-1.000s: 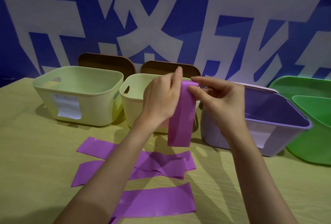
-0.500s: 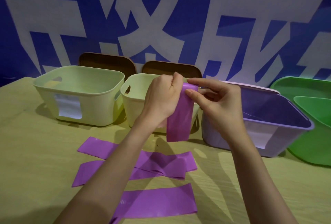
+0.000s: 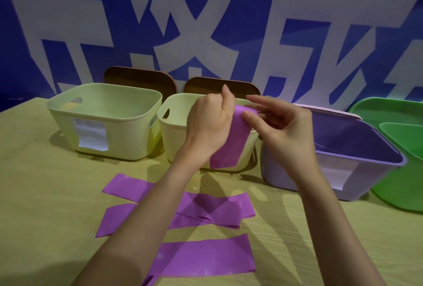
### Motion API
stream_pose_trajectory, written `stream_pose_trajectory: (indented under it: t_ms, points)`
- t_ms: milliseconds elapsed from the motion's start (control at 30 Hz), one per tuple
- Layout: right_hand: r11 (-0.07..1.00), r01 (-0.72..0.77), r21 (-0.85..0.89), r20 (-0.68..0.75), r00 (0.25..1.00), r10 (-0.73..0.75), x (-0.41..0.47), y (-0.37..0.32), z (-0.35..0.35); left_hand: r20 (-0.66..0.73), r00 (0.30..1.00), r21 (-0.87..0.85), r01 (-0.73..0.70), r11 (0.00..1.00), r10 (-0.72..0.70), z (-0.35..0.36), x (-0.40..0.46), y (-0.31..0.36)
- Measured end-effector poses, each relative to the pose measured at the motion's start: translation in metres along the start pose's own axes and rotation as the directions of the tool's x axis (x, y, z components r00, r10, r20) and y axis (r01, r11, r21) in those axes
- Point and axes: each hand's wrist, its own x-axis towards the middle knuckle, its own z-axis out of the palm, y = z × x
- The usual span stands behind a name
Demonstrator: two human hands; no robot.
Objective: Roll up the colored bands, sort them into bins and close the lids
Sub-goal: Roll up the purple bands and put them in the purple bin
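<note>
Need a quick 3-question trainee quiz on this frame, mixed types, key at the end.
1. True or false: both hands are on the hanging purple band.
2. Which bin matches the band's colour? A) large pale green bin B) purple bin C) small pale green bin
3. Fill in: the two brown lids stand ___ the pale green bins.

Key: 1 true: left hand and right hand pinch its top. 2 B. 3 behind.

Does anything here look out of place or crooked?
Mostly tidy. The purple bin sits skewed, not lined up with the two pale green bins. Two flat purple bands on the table overlap at angles.
</note>
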Motion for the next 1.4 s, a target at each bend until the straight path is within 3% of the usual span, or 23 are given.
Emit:
stream_pose_trajectory:
  t_ms: [167, 467, 667, 833, 1133, 1400]
  points:
    - [0.995, 0.085, -0.045, 0.025, 0.996, -0.084, -0.0006, 0.0000, -0.0027, 0.036, 0.991, -0.065, 0.128, 0.990, -0.126, -0.0008, 0.0007, 0.0018]
    - [0.992, -0.072, 0.106, -0.008, 0.997, 0.073, 0.0000, -0.0012, -0.0015, -0.036, 0.996, 0.091, -0.074, 0.993, 0.078, -0.0011, -0.0010, -0.0018]
    - [0.995, -0.037, 0.089, 0.001, 0.999, 0.037, -0.0004, -0.0013, 0.0003, -0.078, 0.995, 0.103, -0.060, 0.993, 0.068, -0.0006, -0.0024, 0.0005]
    - [0.999, 0.017, 0.044, 0.018, 1.000, -0.018, -0.0007, -0.0012, 0.0013, -0.073, 0.995, 0.070, 0.071, 0.995, -0.066, -0.0003, -0.0006, -0.0003]
    - [0.971, -0.154, 0.181, -0.014, 0.987, 0.159, -0.0001, -0.0015, -0.0022, -0.100, 0.986, 0.203, -0.112, 0.973, 0.134, -0.0002, -0.0033, -0.0017]
    - [0.996, -0.058, 0.067, 0.002, 0.998, 0.058, 0.0001, -0.0008, 0.0017, -0.077, 0.997, 0.108, -0.002, 0.994, 0.011, 0.0004, -0.0014, -0.0007]
